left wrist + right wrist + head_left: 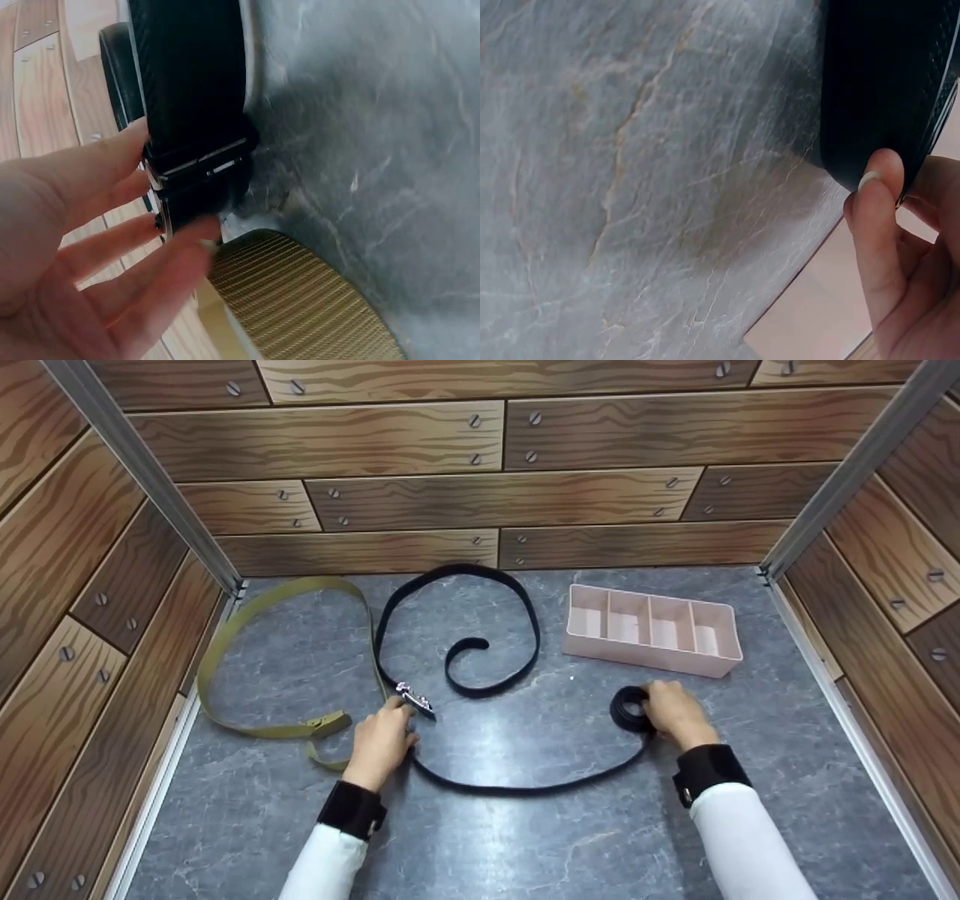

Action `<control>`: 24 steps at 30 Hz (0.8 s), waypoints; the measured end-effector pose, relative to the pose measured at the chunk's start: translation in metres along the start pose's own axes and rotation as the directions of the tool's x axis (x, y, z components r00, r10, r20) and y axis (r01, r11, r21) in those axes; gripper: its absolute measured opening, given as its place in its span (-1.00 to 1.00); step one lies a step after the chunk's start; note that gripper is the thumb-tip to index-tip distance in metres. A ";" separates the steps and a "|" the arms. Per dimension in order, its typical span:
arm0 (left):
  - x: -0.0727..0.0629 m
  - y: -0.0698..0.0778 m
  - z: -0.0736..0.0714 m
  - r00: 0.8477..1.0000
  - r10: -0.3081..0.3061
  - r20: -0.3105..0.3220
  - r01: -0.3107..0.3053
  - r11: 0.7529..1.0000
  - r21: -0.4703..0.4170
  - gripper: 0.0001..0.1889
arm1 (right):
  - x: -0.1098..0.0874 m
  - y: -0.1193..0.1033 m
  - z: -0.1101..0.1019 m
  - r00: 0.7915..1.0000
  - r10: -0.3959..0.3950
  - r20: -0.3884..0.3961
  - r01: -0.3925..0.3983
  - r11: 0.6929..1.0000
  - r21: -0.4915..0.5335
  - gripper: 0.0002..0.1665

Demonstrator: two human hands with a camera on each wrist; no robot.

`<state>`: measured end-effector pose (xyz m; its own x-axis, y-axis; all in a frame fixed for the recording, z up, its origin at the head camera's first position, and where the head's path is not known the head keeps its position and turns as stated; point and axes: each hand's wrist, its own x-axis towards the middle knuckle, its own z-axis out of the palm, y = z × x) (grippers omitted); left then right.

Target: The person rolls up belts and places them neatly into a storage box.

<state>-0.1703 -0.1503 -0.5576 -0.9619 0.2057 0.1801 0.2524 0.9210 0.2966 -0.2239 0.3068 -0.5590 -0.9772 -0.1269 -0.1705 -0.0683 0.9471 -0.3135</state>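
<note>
In the head view, a black belt runs in a slack curve between both hands. My left hand holds its buckle end, fingers at the edge of the dark metal buckle in the left wrist view. My right hand pinches the rolled end, a small coil, between thumb and fingers. Just beyond the left hand lies the silver buckle of a second black belt, laid in a spiral. An olive webbing belt loops to the left, its ribbed strap close under the left fingers.
A pink tray with several compartments stands at the back right, beyond the right hand. Wood-print panels wall the grey marbled surface at the back and both sides, with metal rails along the edges.
</note>
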 end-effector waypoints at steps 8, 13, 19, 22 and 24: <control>0.009 0.031 0.000 0.996 0.050 -0.072 -0.051 0.999 -0.020 -0.73 | 0.010 -0.020 0.004 0.982 -0.170 -0.081 0.151 0.967 -0.203 -0.80; 0.018 0.064 0.006 0.991 0.136 0.007 -0.134 0.985 -0.106 -0.77 | 0.019 -0.037 0.010 0.945 -0.315 -0.089 0.281 0.921 -0.270 -0.81; 0.038 0.098 0.017 0.966 0.190 0.176 -0.141 0.956 -0.256 -0.85 | 0.028 -0.051 0.018 0.890 -0.453 -0.060 0.415 0.856 -0.308 -0.76; 0.049 0.112 0.024 0.957 0.190 0.219 -0.114 0.941 -0.319 -0.86 | 0.031 -0.059 0.021 0.863 -0.503 -0.055 0.461 0.826 -0.324 -0.77; 0.056 0.121 0.027 0.958 0.174 0.229 -0.089 0.937 -0.337 -0.86 | 0.033 -0.065 0.022 0.846 -0.530 -0.056 0.485 0.809 -0.332 -0.80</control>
<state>-0.1963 -0.0180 -0.5367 -0.9015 0.4326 0.0093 0.3580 0.7335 0.5777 -0.2471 0.2348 -0.5654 -0.8020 -0.5927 0.0739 -0.5957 0.8028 -0.0261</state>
